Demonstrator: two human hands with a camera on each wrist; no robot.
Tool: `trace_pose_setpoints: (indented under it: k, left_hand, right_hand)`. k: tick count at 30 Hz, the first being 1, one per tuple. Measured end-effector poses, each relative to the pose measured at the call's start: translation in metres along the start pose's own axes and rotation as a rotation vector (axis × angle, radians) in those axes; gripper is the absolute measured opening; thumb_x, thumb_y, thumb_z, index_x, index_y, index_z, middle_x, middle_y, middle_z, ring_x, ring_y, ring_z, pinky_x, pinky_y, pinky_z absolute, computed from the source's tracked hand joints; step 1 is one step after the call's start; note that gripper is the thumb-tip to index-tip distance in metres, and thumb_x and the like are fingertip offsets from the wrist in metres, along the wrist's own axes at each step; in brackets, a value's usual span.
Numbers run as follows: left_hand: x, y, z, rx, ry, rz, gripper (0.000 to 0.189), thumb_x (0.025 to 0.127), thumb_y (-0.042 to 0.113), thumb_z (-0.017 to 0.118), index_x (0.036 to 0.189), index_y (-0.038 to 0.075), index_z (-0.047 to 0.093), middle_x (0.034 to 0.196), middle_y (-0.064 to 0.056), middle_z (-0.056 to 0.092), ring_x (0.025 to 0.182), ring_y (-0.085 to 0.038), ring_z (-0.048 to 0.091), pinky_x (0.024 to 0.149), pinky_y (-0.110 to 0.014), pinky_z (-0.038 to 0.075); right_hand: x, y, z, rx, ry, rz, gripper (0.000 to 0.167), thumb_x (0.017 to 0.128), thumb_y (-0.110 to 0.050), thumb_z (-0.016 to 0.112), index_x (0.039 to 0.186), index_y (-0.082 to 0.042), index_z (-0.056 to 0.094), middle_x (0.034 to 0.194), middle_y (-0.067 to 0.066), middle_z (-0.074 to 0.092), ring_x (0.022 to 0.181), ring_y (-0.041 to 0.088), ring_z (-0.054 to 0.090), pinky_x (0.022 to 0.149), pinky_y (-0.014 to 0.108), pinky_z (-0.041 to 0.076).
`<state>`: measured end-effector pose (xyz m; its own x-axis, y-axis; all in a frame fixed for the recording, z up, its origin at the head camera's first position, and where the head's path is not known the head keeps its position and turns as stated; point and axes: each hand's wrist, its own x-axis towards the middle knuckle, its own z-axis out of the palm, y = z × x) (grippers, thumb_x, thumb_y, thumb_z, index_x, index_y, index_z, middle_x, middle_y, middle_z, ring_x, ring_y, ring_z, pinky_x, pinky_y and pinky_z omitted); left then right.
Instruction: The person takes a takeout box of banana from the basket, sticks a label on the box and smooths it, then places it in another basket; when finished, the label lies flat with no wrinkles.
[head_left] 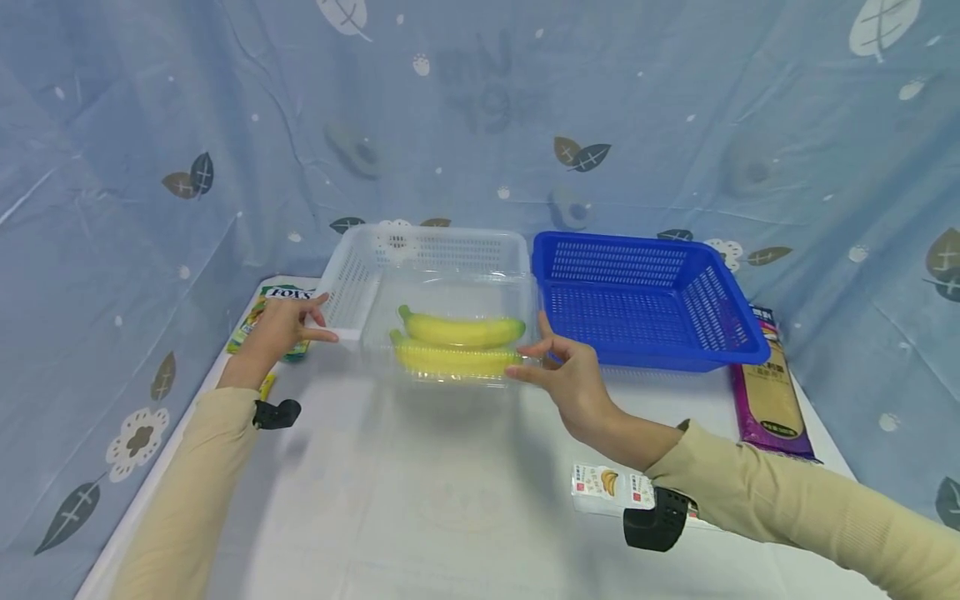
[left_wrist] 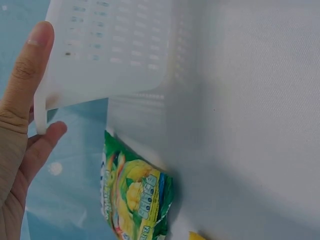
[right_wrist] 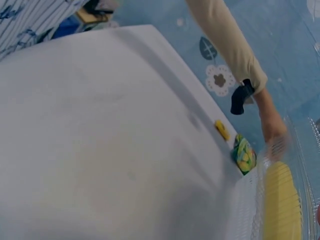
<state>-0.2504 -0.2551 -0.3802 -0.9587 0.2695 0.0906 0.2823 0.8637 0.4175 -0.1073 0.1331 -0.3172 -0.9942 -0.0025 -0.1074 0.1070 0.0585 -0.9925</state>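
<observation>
A clear plastic box (head_left: 457, 292) with two bananas (head_left: 463, 332) in it is over the front of a white slotted basket (head_left: 347, 287). At the box's right front edge, my right hand (head_left: 573, 379) pinches the plastic between thumb and fingers. My left hand (head_left: 281, 325) grips the left rim of the white basket, with the thumb on one side of the rim and fingers on the other in the left wrist view. In the right wrist view, one banana (right_wrist: 281, 205) shows through the clear plastic; the right hand is mostly out of that view.
A blue basket (head_left: 645, 362) stands right of the white one. Beyond it lies a purple noodle-like packet (head_left: 772, 392). A green candy bag (left_wrist: 137, 190) lies by the left hand, near a small yellow item (right_wrist: 222, 129). A label card with a banana picture (head_left: 609, 483) lies near the right forearm.
</observation>
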Motion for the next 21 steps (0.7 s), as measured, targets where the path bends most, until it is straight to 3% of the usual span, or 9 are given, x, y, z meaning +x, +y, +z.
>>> trace_pose_setpoints:
  k: [3, 9, 15, 21]
  left_hand:
    - [-0.002, -0.001, 0.0, -0.006, 0.019, 0.018, 0.026, 0.072, 0.028, 0.081, 0.076, 0.006, 0.066, 0.138, -0.019, 0.048, 0.054, -0.018, 0.028, 0.052, -0.029, 0.03]
    - [-0.006, -0.001, 0.005, -0.06, 0.038, 0.005, 0.025, 0.07, 0.025, 0.083, 0.074, 0.007, 0.066, 0.137, -0.018, 0.049, 0.054, -0.017, 0.026, 0.051, -0.027, 0.029]
    - [-0.005, -0.001, 0.006, -0.05, 0.073, 0.042, 0.025, 0.069, 0.023, 0.083, 0.073, 0.005, 0.067, 0.135, -0.02, 0.05, 0.052, -0.017, 0.025, 0.049, -0.027, 0.029]
    - [-0.001, -0.003, 0.003, -0.048, 0.082, 0.056, 0.025, 0.069, 0.024, 0.083, 0.072, 0.005, 0.067, 0.134, -0.02, 0.05, 0.051, -0.016, 0.024, 0.048, -0.027, 0.028]
  right_hand:
    - [-0.007, 0.003, -0.001, 0.012, -0.009, 0.001, 0.026, 0.079, 0.009, 0.072, 0.102, 0.013, 0.06, 0.156, 0.007, 0.024, 0.145, 0.027, 0.012, 0.111, 0.038, 0.027]
    - [-0.026, 0.011, -0.005, 0.064, -0.02, 0.02, 0.017, 0.079, 0.01, 0.072, 0.093, 0.01, 0.062, 0.155, 0.007, 0.026, 0.141, 0.037, 0.023, 0.103, 0.04, 0.037]
    - [-0.04, 0.013, -0.008, 0.068, -0.007, 0.019, 0.014, 0.077, 0.01, 0.073, 0.087, 0.006, 0.064, 0.154, 0.006, 0.029, 0.141, 0.033, 0.024, 0.104, 0.042, 0.036]
    - [-0.049, 0.016, -0.01, 0.067, -0.015, 0.037, 0.016, 0.077, 0.009, 0.073, 0.089, 0.01, 0.063, 0.154, 0.008, 0.028, 0.135, 0.036, 0.035, 0.101, 0.04, 0.039]
